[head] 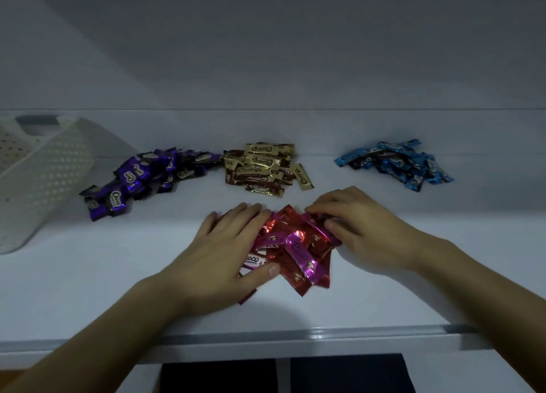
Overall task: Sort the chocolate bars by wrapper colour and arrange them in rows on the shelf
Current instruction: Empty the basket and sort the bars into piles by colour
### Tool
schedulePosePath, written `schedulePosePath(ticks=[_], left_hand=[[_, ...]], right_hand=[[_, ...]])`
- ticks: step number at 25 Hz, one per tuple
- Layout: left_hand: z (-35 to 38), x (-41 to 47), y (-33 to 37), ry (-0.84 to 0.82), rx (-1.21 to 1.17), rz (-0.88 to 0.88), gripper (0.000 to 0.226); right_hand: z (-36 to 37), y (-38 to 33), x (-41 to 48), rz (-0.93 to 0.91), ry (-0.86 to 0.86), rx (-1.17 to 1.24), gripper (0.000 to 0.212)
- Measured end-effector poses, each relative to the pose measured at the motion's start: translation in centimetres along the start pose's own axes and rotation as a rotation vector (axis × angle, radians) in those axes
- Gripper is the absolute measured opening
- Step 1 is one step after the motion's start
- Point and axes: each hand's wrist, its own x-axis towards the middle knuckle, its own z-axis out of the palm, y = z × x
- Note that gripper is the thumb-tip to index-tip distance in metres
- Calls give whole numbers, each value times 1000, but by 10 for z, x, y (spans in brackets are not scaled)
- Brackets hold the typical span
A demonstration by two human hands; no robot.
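The left hand (233, 245) lies flat over the left side of the red pile (298, 245), fingers nearly straight and pointing toward the upper right, thumb pressed on a pale wrapper at the pile's lower left edge. The right hand (366, 224) is at the pile's upper right, its fingers curled over the top wrappers and its thumb tucked against them, so it grips the bars there. The two hands are apart, with the pile between them. The red pile is a loose heap of red and shiny pink-magenta bars lying at crossed angles, just below the centre of the frame, on the white shelf (384, 289) and near its front edge. Three more heaps sit farther back in a rough line across the middle of the frame. The gold pile (266, 168) is straight above the hands, near the red pile but not touching it; its bars lie mostly stacked crosswise, with one turned aside at its right. The purple pile (141, 177) stretches left from it, touching or nearly touching its left end, and trails down toward the lower left. The blue pile (396, 163) lies well apart to the right. A white perforated basket (44, 180) lies tipped on its side at the left edge, just beside the purple pile. Below the shelf's front edge, dark panels (218, 375) show at the bottom of the frame.
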Motion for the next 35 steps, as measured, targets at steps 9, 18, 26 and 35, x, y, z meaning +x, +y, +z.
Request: schedulePosePath(ticks=[9, 18, 26, 35], left_hand=[[13, 21, 43, 42, -108, -4, 83], [13, 14, 38, 325, -370, -168, 51], [10, 17, 42, 184, -264, -182, 70], [8, 24, 55, 41, -56, -48, 96]], right_hand=[[-12, 19, -35, 81, 157, 124, 35], [-20, 12, 61, 219, -55, 229, 38], [-23, 38, -20, 230, 91, 122, 30], [-24, 77, 28, 179, 214, -223, 37]])
